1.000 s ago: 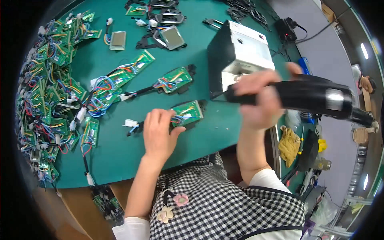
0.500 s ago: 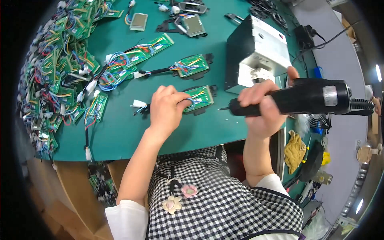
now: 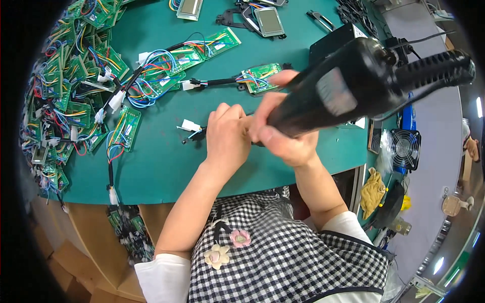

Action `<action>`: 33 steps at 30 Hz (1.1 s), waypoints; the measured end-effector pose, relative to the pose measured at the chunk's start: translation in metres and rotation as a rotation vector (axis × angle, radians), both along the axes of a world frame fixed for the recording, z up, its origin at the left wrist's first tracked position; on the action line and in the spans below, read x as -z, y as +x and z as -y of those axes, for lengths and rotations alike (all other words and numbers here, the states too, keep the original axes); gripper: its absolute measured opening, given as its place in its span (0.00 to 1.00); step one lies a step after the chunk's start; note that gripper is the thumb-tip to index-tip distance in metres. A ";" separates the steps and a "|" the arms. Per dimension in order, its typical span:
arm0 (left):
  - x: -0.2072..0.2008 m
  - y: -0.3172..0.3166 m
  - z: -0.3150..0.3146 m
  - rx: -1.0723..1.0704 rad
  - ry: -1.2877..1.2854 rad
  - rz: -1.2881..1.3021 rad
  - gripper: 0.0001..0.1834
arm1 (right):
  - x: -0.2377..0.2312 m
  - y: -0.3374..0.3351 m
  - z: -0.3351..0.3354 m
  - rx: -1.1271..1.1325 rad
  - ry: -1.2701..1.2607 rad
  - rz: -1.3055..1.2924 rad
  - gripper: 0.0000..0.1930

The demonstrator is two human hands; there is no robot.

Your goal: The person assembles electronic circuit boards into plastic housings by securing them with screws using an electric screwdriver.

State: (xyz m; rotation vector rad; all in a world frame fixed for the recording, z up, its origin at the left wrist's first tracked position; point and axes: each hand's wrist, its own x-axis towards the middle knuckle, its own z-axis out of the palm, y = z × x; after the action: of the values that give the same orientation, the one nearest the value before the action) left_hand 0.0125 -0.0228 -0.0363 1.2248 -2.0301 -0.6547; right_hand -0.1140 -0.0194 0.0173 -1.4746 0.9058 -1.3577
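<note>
My right hand point(image 3: 290, 146) is wrapped round a black electric screwdriver point(image 3: 308, 98), its thick body slanting up to the right. The tip is hidden behind my fingers, right beside my left hand. Fingers closed, my left hand point(image 3: 226, 135) presses down on a green circuit board in a black frame; the hands now cover most of that board. Its cable ends in a white connector point(image 3: 191, 125) that sticks out to the left. Just beyond lies another wired circuit board point(image 3: 257, 80) in a black frame, partly behind my right hand.
A large heap of wired boards point(image 3: 76, 76) fills the left side of the green table point(image 3: 166, 171). Joined boards point(image 3: 177, 60) lie near it. Small display modules point(image 3: 270, 22) sit at the back. A black box point(image 3: 328, 45) stands behind the screwdriver, and a fan point(image 3: 405, 149) at right.
My right hand has brought the screwdriver left to my left hand and tipped its body upward. The board under my left hand has become hidden. The whole view has shifted slightly.
</note>
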 end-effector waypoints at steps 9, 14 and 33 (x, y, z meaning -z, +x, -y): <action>-0.006 -0.007 -0.003 -0.009 -0.122 0.165 0.06 | 0.017 -0.004 -0.008 -0.173 -0.042 -0.042 0.26; -0.008 0.002 -0.010 -0.037 -0.155 -0.166 0.07 | -0.033 -0.015 -0.031 0.117 -0.083 0.249 0.29; -0.037 -0.029 0.195 0.042 -0.288 0.643 0.12 | 0.014 -0.082 -0.032 0.147 -0.229 0.572 0.34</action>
State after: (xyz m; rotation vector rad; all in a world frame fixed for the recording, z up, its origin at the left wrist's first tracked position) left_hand -0.0168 -0.2176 0.0005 1.3253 -2.5573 0.0442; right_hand -0.1963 0.0124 0.0037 -1.0932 0.5059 -1.9105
